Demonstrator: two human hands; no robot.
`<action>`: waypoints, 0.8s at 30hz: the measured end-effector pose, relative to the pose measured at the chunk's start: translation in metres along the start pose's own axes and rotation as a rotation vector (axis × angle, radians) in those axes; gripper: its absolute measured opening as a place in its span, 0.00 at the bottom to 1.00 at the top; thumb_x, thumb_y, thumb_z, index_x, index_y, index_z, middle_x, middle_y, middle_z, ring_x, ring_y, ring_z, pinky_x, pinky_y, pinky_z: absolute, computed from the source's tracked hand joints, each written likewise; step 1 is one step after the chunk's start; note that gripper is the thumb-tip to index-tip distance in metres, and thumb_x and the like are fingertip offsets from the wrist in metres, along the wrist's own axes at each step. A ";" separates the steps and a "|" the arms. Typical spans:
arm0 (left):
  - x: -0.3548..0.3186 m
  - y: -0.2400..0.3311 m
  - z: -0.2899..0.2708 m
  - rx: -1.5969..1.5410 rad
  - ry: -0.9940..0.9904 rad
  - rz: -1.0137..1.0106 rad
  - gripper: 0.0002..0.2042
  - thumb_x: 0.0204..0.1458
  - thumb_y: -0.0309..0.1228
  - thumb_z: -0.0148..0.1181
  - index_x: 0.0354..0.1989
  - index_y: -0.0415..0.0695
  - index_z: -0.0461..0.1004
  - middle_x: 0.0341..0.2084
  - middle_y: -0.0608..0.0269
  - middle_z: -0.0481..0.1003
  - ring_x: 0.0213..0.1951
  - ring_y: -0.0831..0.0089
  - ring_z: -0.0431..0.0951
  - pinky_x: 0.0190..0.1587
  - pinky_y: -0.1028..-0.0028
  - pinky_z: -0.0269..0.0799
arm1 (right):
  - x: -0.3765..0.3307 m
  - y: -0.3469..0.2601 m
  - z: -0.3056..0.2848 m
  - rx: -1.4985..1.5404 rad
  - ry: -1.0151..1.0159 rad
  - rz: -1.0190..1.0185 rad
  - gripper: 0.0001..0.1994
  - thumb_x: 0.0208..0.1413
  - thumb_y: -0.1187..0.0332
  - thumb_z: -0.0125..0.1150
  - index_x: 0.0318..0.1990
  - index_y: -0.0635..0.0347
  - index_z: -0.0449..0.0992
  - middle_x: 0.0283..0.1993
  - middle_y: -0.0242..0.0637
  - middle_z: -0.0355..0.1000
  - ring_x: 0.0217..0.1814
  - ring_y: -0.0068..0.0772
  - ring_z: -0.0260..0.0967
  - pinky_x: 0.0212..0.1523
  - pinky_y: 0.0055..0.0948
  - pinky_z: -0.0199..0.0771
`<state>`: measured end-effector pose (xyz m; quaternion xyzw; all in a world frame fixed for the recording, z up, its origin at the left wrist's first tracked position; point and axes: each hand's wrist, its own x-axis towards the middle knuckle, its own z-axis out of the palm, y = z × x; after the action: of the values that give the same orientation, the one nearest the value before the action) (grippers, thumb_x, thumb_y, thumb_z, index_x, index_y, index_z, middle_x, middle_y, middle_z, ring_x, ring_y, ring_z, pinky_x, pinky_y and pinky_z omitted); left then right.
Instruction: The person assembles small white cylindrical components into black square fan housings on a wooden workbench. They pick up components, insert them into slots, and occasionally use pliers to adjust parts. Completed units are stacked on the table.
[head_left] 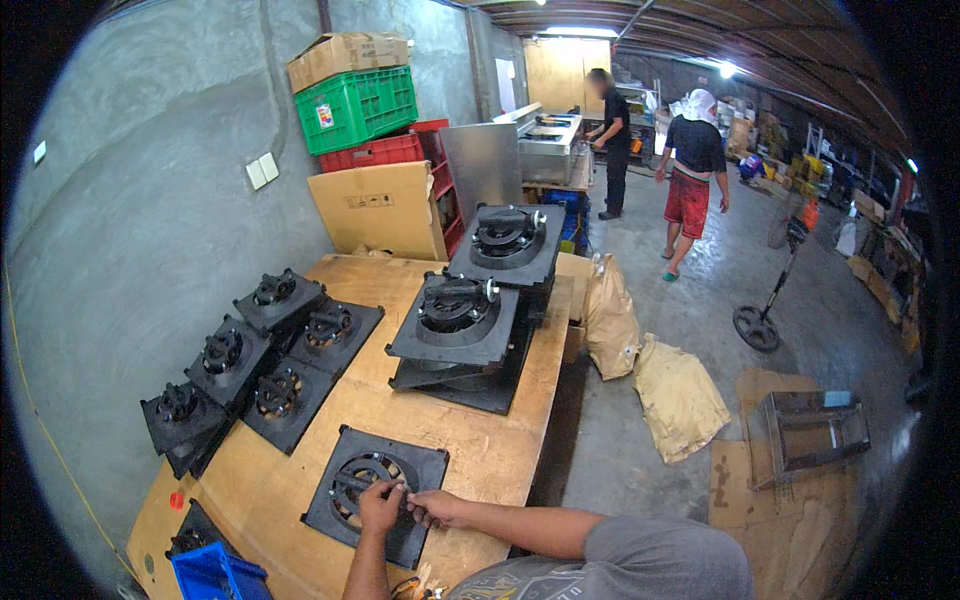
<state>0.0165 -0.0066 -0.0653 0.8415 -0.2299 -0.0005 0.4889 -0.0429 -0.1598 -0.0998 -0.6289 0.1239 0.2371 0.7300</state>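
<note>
In front of me on the wooden table lies a black square plate (425, 465) with a round, open-spoked ring and a raised bar in its middle. My left hand (380, 506) is over the ring's near right side, its fingers pinched together. Right beside it, my right hand (432, 508) is closed too, fingertips nearly meeting the left ones. Anything small between the fingers is too hidden to name. Both hands are close above the plate's near right part.
Similar black plates are stacked on the table's left (222, 355) and far right (455, 325), some carrying black cylindrical fittings. A blue bin (220, 575) sits at the near left. Paper sacks (680, 395) lie on the floor; two people (693, 150) stand farther back.
</note>
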 end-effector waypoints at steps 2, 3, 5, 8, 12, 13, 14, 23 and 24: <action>0.001 -0.006 0.000 0.041 -0.012 -0.006 0.11 0.49 0.34 0.62 0.36 0.39 0.81 0.30 0.52 0.80 0.36 0.60 0.81 0.42 0.67 0.74 | -0.002 -0.003 0.001 -0.139 0.076 -0.063 0.22 0.60 0.48 0.51 0.41 0.63 0.73 0.36 0.48 0.76 0.39 0.50 0.75 0.41 0.45 0.72; 0.001 -0.009 -0.002 0.062 -0.015 -0.014 0.12 0.50 0.35 0.62 0.37 0.39 0.81 0.31 0.52 0.80 0.36 0.60 0.81 0.42 0.67 0.74 | -0.002 -0.002 0.001 -0.384 0.182 -0.226 0.22 0.61 0.49 0.51 0.41 0.63 0.73 0.37 0.48 0.76 0.39 0.50 0.75 0.40 0.46 0.72; 0.000 -0.009 -0.006 0.119 -0.001 -0.020 0.14 0.50 0.38 0.62 0.37 0.40 0.81 0.32 0.51 0.80 0.37 0.58 0.81 0.43 0.66 0.74 | -0.018 -0.021 0.009 -0.790 0.280 -0.351 0.21 0.62 0.51 0.48 0.41 0.63 0.73 0.37 0.49 0.76 0.40 0.51 0.75 0.41 0.46 0.71; 0.002 -0.013 -0.003 0.115 -0.030 0.020 0.15 0.50 0.41 0.61 0.38 0.42 0.82 0.34 0.50 0.80 0.39 0.56 0.81 0.43 0.64 0.74 | 0.000 0.004 0.009 -0.907 0.424 -0.517 0.20 0.62 0.51 0.48 0.40 0.62 0.73 0.32 0.45 0.75 0.34 0.46 0.75 0.35 0.42 0.72; 0.004 -0.015 0.001 0.150 -0.049 -0.053 0.15 0.51 0.41 0.61 0.38 0.42 0.81 0.34 0.50 0.80 0.39 0.56 0.80 0.43 0.65 0.74 | -0.001 -0.011 -0.003 0.113 -0.023 0.142 0.18 0.63 0.51 0.49 0.36 0.58 0.73 0.24 0.31 0.69 0.20 0.28 0.66 0.22 0.28 0.66; 0.003 -0.013 0.002 0.133 -0.047 -0.025 0.15 0.51 0.41 0.61 0.38 0.42 0.81 0.34 0.50 0.80 0.39 0.57 0.80 0.43 0.65 0.74 | -0.003 -0.012 -0.004 0.131 -0.015 0.145 0.19 0.63 0.51 0.48 0.36 0.59 0.72 0.25 0.35 0.70 0.23 0.33 0.69 0.25 0.32 0.68; 0.003 -0.011 0.001 0.119 -0.040 0.012 0.15 0.51 0.40 0.60 0.38 0.42 0.81 0.34 0.51 0.79 0.39 0.57 0.80 0.43 0.66 0.74 | -0.005 -0.012 -0.003 0.147 -0.008 0.139 0.19 0.63 0.52 0.48 0.37 0.60 0.72 0.26 0.39 0.72 0.26 0.38 0.72 0.28 0.36 0.71; 0.002 -0.003 -0.004 0.017 -0.043 -0.002 0.10 0.51 0.33 0.63 0.37 0.40 0.81 0.31 0.54 0.79 0.34 0.65 0.80 0.39 0.70 0.73 | -0.003 0.000 0.003 -0.216 0.118 -0.210 0.18 0.65 0.53 0.46 0.39 0.61 0.73 0.27 0.40 0.72 0.28 0.40 0.71 0.30 0.37 0.70; 0.002 -0.003 -0.005 0.003 -0.044 -0.012 0.10 0.51 0.33 0.63 0.37 0.40 0.81 0.31 0.53 0.79 0.34 0.65 0.80 0.39 0.70 0.73 | -0.001 -0.005 0.001 0.131 -0.038 0.010 0.18 0.66 0.53 0.46 0.39 0.59 0.73 0.25 0.37 0.71 0.25 0.35 0.70 0.28 0.33 0.69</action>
<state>0.0201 -0.0021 -0.0653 0.8434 -0.2353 -0.0215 0.4825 -0.0417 -0.1592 -0.0950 -0.5746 0.1284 0.2443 0.7705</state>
